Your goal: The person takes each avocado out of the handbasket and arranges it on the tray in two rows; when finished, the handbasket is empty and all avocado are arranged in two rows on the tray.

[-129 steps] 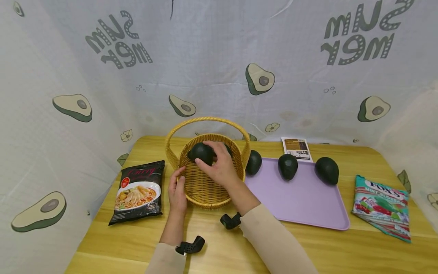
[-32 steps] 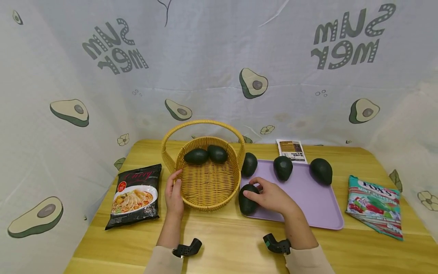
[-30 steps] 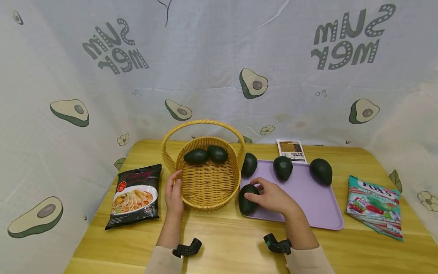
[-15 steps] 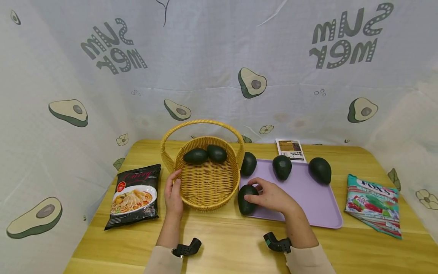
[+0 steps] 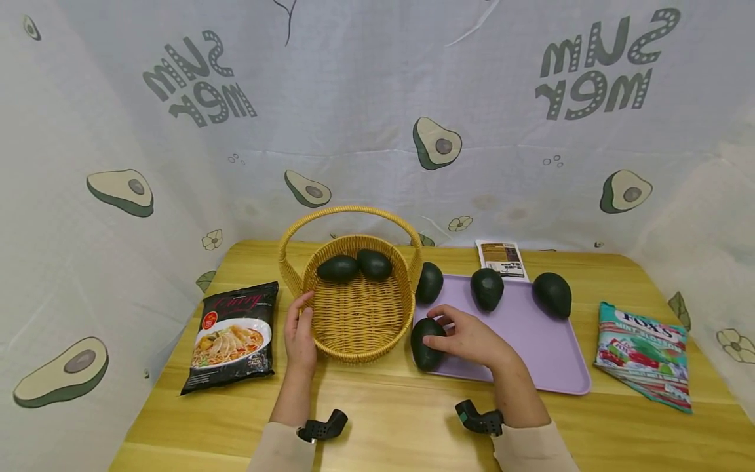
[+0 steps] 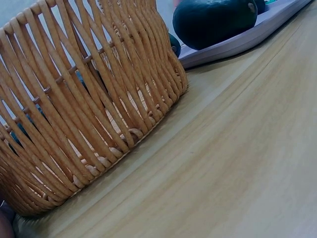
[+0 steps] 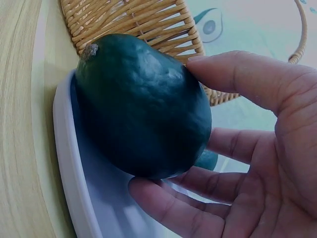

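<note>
In the head view my left hand [image 5: 299, 341] holds the left rim of the yellow wicker basket [image 5: 360, 337], with bent index finger and thumb at it. In the left wrist view the basket's woven wall [image 6: 94, 94] hides most of that hand. Two dark green avocados, one at the left [image 5: 338, 269] and one at the right [image 5: 374, 265], lie inside near the back. Right of the basket, my right hand [image 5: 468, 337] grips another avocado [image 5: 426, 351] at the lilac tray's near left corner. The right wrist view shows thumb and fingers around that avocado [image 7: 143, 104].
Three more avocados, a left one [image 5: 430, 283], a middle one [image 5: 487, 289] and a right one [image 5: 552, 295], lie along the back of the lilac tray [image 5: 539, 357]. A noodle pack [image 5: 232, 337], a candy bag [image 5: 643, 354] and a small sachet [image 5: 501, 259] lie around them.
Since the oldest frame, my right hand has left its avocado in the basket and moved right to grip another on the tray. Over the last second both hands stay nearly still.
</note>
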Tool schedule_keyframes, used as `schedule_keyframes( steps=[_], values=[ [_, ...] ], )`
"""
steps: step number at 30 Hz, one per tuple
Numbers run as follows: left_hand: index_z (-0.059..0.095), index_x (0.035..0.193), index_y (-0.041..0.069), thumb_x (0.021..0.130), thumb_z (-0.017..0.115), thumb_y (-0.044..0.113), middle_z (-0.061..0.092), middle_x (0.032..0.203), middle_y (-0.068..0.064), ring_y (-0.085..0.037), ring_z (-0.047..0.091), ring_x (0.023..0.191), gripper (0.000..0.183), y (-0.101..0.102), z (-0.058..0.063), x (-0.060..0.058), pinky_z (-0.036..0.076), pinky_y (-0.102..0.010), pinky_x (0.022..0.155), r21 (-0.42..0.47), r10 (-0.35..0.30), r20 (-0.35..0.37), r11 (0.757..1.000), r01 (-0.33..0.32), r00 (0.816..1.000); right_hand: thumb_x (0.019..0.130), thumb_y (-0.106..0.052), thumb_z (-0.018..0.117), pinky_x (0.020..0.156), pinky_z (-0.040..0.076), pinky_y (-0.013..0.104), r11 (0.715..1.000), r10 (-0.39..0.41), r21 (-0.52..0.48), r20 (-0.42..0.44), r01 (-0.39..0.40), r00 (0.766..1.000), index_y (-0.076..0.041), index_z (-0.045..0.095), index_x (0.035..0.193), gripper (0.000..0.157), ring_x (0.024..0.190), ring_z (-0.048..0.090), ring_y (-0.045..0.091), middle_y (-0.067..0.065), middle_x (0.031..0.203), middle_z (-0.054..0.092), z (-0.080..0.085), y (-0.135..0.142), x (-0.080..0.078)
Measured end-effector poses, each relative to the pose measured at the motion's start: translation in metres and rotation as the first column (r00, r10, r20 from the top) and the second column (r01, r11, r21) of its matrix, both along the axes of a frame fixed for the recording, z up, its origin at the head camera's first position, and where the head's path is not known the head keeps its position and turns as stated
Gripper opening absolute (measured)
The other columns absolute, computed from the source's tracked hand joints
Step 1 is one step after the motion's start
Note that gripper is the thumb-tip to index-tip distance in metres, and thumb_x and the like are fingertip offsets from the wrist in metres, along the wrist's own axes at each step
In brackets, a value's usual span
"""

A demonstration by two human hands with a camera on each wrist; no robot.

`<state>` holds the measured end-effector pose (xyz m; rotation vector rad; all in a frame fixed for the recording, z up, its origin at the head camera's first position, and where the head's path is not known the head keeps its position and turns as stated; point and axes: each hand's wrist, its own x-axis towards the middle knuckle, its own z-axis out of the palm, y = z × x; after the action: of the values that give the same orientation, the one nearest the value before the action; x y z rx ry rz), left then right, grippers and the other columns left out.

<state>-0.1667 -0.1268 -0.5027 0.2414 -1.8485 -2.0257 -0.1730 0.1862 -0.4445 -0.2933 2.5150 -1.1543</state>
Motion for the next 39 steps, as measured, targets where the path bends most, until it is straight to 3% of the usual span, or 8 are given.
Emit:
schedule_keyframes(
  steps=[12,16,21,25,33,39],
  values=[
    [0.058,0.136,-0.001,0.106,0.040,0.009,0.055,0.145,-0.016,-0.004,0.046,0.132,0.036,0.000,-0.002,0.000,0.033,-0.020,0.110,0.007,0.007,-0.003,1.000,-0.007,1.000,0.090,-0.037,0.075,0.092,0.053,0.050,1.000,0.015,-0.010,-0.011,-0.015,1.000,-0.010,0.057,0.136,0.056,0.115,0.064,0.035,0.021,0.132,0.062,0.003,0.000,0.001],
    [0.058,0.136,-0.001,0.106,0.040,0.008,0.055,0.144,-0.015,-0.003,0.046,0.130,0.036,0.000,-0.001,0.001,0.033,-0.018,0.109,0.018,0.006,-0.006,1.000,-0.005,1.000,0.093,-0.035,0.074,0.097,0.053,0.054,0.999,-0.020,-0.036,-0.095,0.016,0.995,-0.005,0.056,0.137,0.056,0.120,0.062,0.039,0.021,0.135,0.062,0.006,-0.002,0.002],
    [0.058,0.136,-0.001,0.105,0.040,0.008,0.054,0.146,-0.016,-0.004,0.045,0.132,0.036,0.000,-0.001,0.002,0.032,-0.022,0.112,0.015,0.004,0.005,1.000,-0.004,1.000,0.094,-0.025,0.074,0.100,0.053,0.054,0.990,-0.113,-0.109,-0.275,0.086,0.955,-0.005,0.062,0.131,0.044,0.119,0.063,0.034,0.018,0.131,0.066,0.013,-0.009,0.006],
    [0.058,0.135,-0.001,0.105,0.040,0.008,0.054,0.146,-0.017,-0.006,0.044,0.134,0.036,0.000,-0.002,0.002,0.030,-0.028,0.115,0.009,0.006,0.017,1.000,-0.006,1.000,0.093,-0.017,0.075,0.101,0.053,0.053,0.983,-0.133,-0.165,-0.348,0.079,0.928,-0.005,0.065,0.127,0.037,0.117,0.064,0.030,0.016,0.126,0.069,0.021,-0.020,0.013],
    [0.057,0.136,-0.002,0.106,0.040,0.007,0.053,0.147,-0.019,-0.015,0.042,0.140,0.036,-0.001,-0.001,0.001,0.026,-0.036,0.119,0.017,-0.005,0.005,1.000,0.005,1.000,0.093,-0.016,0.075,0.096,0.056,0.048,0.987,-0.043,-0.158,-0.443,-0.030,0.896,-0.009,0.068,0.125,0.034,0.113,0.065,0.027,0.007,0.121,0.068,0.028,-0.052,0.026],
    [0.056,0.137,-0.003,0.106,0.039,0.006,0.051,0.149,-0.020,-0.026,0.037,0.146,0.037,0.000,0.000,0.000,0.023,-0.046,0.122,0.014,-0.020,-0.003,1.000,0.020,1.000,0.092,-0.022,0.076,0.094,0.055,0.044,0.991,0.000,-0.121,-0.459,-0.062,0.889,-0.016,0.068,0.127,0.036,0.110,0.064,0.020,0.000,0.122,0.067,0.028,-0.077,0.031]
  ],
)
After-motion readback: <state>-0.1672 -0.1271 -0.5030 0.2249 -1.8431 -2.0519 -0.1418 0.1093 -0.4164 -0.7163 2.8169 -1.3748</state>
